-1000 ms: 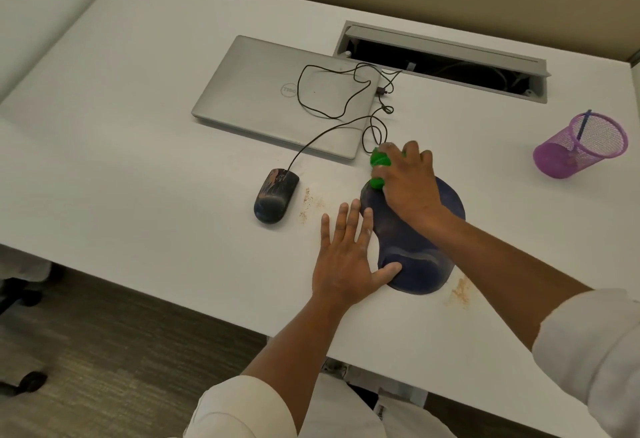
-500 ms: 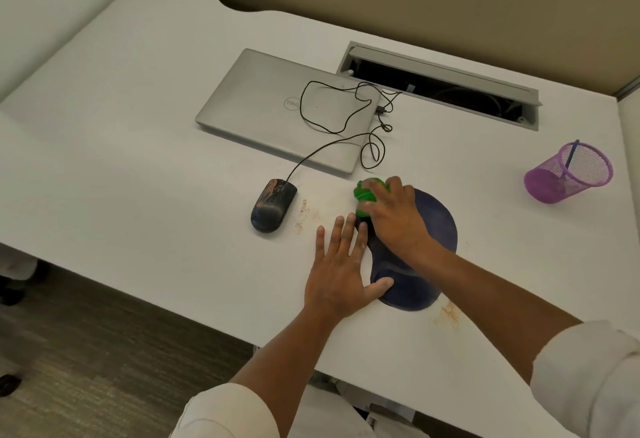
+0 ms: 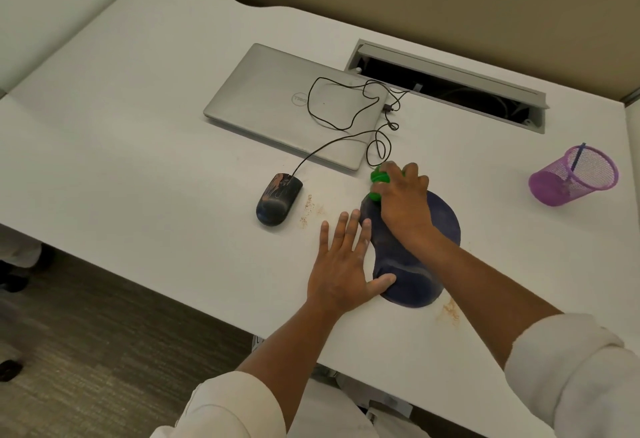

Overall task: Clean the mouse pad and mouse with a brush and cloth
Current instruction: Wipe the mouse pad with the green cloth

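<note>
brush [image 3: 377,181] moved up pad's edge | mouse pad [image 3: 443,223] dusty

- We see a white desk [image 3: 138,160] with a smooth, matt top, dusted with brownish crumbs in spots.
- The closed laptop [image 3: 277,91] has a brushed, silvery metal-looking lid with a soft sheen.
- The mouse [image 3: 277,200] is dark plastic, its shell smeared with pale streaks.
- The mouse pad [image 3: 415,282] looks like dark blue cloth, matt and dusty.
- The brush [image 3: 377,178] is glossy green plastic.
- The pen cup [image 3: 575,174] is purple wire mesh.
- Both sleeves [image 3: 571,368] are soft white cloth.
</note>
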Motion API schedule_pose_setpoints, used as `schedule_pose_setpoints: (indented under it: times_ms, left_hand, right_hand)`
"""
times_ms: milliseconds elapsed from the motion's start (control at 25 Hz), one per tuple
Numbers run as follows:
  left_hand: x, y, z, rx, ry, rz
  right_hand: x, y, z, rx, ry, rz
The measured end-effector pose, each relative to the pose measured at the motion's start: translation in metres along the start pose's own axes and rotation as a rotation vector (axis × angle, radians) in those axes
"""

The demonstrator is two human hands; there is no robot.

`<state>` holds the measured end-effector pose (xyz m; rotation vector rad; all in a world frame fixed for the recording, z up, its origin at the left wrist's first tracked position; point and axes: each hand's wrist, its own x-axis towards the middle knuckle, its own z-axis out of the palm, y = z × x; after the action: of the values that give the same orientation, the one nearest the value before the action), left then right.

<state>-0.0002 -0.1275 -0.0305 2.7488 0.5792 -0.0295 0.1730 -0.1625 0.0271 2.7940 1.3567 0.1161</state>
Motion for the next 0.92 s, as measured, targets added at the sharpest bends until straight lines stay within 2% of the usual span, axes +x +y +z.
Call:
schedule_pose_setpoints:
  times_ms: [160, 320, 480, 600, 800, 920]
  left_hand:
    - [0.000, -0.001, -0.001, 0.005, 0.005, 0.002]
    - [0.000, 0.000, -0.001, 0.011, -0.001, 0.001]
    - [-0.001, -0.001, 0.000, 0.015, 0.006, -0.001]
    - [0.001, 0.000, -0.001, 0.008, -0.001, 0.001]
    - [0.000, -0.001, 0.000, 0.010, 0.012, 0.006]
    - [-0.001, -0.001, -0.002, 0.004, 0.001, 0.011]
  right_hand:
    - [-0.017, -0.001, 0.001, 0.009, -0.066, -0.138]
    - [-0.010, -0.003, -0.006, -0.013, -0.021, 0.009]
    - [-0.030, 0.001, -0.004, -0.027, -0.059, -0.116]
    - [-0.015, 0.004, -0.008, -0.021, -0.054, -0.043]
    - [-0.038, 0.027, -0.002, 0.019, -0.107, -0.216]
    - [-0.014, 0.043, -0.009, 0.113, -0.127, -0.013]
